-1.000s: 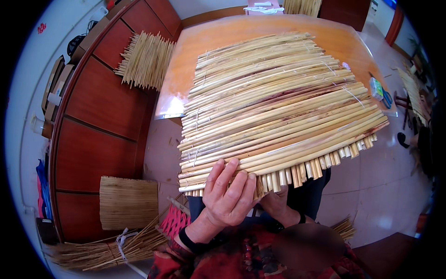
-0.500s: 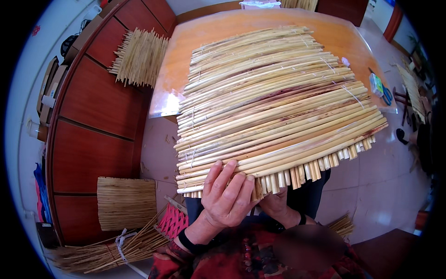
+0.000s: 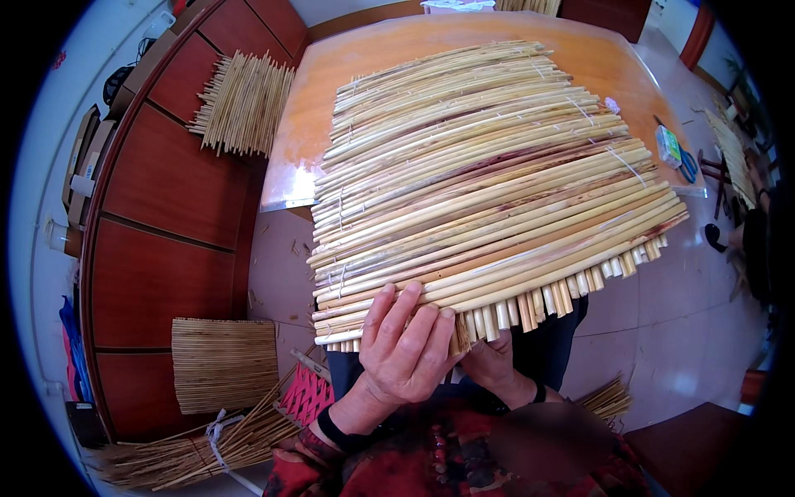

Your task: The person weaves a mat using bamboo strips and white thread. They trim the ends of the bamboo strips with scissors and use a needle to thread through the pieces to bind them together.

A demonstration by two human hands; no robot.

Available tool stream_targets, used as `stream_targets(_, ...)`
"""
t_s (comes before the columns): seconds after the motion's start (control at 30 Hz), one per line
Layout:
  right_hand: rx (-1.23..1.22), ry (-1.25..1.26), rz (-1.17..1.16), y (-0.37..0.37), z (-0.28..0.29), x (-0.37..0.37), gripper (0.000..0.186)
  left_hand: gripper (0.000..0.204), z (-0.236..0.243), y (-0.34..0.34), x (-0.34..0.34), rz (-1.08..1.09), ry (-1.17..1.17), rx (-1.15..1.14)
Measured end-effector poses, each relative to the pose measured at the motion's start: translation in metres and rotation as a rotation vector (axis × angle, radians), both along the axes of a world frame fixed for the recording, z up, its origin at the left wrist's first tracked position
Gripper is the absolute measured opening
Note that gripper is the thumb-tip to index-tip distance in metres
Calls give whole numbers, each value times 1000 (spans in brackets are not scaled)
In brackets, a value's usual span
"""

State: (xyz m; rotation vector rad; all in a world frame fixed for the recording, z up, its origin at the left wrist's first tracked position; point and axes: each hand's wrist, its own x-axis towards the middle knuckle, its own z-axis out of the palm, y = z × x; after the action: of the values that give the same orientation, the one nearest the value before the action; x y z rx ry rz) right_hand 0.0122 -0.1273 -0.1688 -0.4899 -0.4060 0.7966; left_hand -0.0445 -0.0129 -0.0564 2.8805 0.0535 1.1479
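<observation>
A wide mat of straw-coloured reed rods (image 3: 489,182), tied with white thread, spreads over the orange table (image 3: 306,91) toward me, its near edge above my dark-trousered legs. My left hand (image 3: 402,344) is closed on that edge near the left, fingertips pressed over the front rods. A row of short crosswise rod ends (image 3: 546,300) shows beneath the edge. My right hand (image 3: 493,369) is under the mat beside them; its fingers are mostly hidden, so I cannot tell what they hold.
Reed sticks (image 3: 240,103) lie at the left by red-brown cabinet doors (image 3: 166,282), with another mat (image 3: 224,364) and a tied bundle (image 3: 182,460) below. Blue scissors (image 3: 687,166) and a small box (image 3: 668,147) sit on the table's right. A person's dark-clothed part (image 3: 754,248) shows far right.
The mat and table sit slightly farther left and higher in the picture as the view shifts a little. My hands keep the same position on the mat.
</observation>
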Motion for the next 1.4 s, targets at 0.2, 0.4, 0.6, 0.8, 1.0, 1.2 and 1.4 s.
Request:
stream_targets(0.2, 63, -36, -48, 10, 1, 0, 31, 39, 0, 2, -2, -2, 31, 27)
stream_targets(0.4, -23, -117, -139, 13, 1, 4, 32, 39, 1, 0, 3, -12, 15, 20)
stream_targets(0.6, -135, 45, -51, 10, 6, 6, 28, 38, -7, 3, 6, 12, 1, 18)
stream_targets(0.8, -394, -145, 103, -2, 21, 21, 23, 33, -13, 3, 9, 19, -27, -13)
stream_targets(1.0, -205, -18, 257, -1, 12, 24, 17, 30, -12, 7, 8, 16, -21, -22)
stream_targets(1.2, -331, 106, 188, 3, 15, 19, 11, 34, -13, 9, 8, 2, -13, 15)
stream_targets(1.4, -776, -1172, -125, 4, -2, 32, 10, 30, -19, 7, 8, 17, -63, -44)
